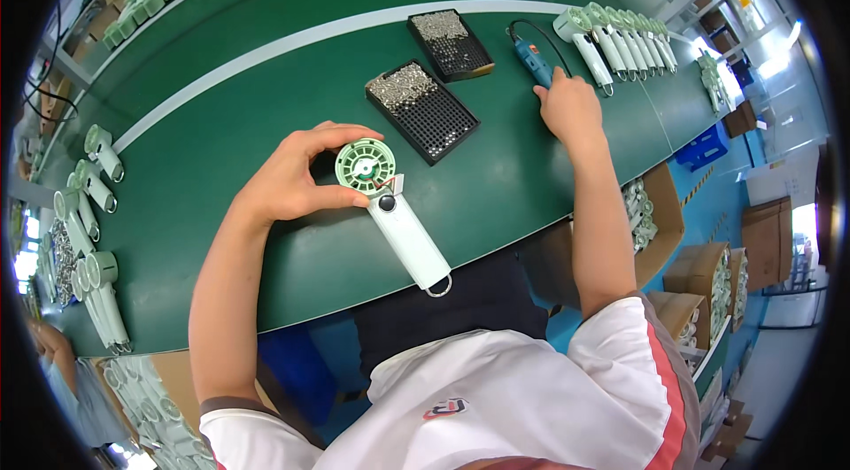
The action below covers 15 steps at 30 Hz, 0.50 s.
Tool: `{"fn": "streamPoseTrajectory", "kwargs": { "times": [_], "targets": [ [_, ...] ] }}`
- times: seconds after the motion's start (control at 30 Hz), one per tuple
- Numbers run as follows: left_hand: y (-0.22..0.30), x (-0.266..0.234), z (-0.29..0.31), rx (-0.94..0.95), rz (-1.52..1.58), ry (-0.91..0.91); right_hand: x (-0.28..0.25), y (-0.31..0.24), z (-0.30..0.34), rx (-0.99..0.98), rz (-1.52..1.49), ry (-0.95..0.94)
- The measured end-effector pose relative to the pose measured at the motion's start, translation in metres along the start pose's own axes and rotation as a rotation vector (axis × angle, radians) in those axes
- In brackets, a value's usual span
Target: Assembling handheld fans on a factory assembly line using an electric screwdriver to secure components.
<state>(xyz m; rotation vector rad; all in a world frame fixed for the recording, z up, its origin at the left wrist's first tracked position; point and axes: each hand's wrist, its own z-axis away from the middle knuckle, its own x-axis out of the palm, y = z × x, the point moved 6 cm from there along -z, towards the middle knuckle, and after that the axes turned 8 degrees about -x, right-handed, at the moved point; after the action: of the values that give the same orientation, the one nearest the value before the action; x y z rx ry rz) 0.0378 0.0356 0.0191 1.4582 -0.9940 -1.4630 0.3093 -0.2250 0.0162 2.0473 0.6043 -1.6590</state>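
Note:
My left hand [301, 173] grips the round head of a handheld fan [409, 238], thumb and fingers on either side of it. The fan's pale green head is uncovered, with a white hub and a red wire showing. Its white handle points toward me and ends in a wire loop at the table edge. Farther right, my right hand [571, 107] is closed around the lower end of a blue electric screwdriver [533, 61] with a black cord. Between the hands, beyond the fan, lie two black screw trays [440, 127] with small silver screws in their holes.
A row of similar fans [624, 43] lies at the far right of the green table [292, 80]. More fans [99, 280] lie along the left end. Cardboard boxes [664, 204] of fan parts and a blue crate [704, 148] stand beyond the table's right side.

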Motion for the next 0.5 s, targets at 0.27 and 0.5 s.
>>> {"fn": "streamPoseTrajectory", "kwargs": {
  "times": [0.27, 0.5],
  "targets": [
    [-0.003, 0.002, -0.012, -0.037, -0.023, -0.112, -0.014, 0.034, 0.014, 0.413, -1.492, 0.294],
    [0.003, 0.005, -0.015, 0.046, -0.11, -0.046, -0.053, 0.005, -0.014, -0.014, -2.327, 0.405]
  ]
}}
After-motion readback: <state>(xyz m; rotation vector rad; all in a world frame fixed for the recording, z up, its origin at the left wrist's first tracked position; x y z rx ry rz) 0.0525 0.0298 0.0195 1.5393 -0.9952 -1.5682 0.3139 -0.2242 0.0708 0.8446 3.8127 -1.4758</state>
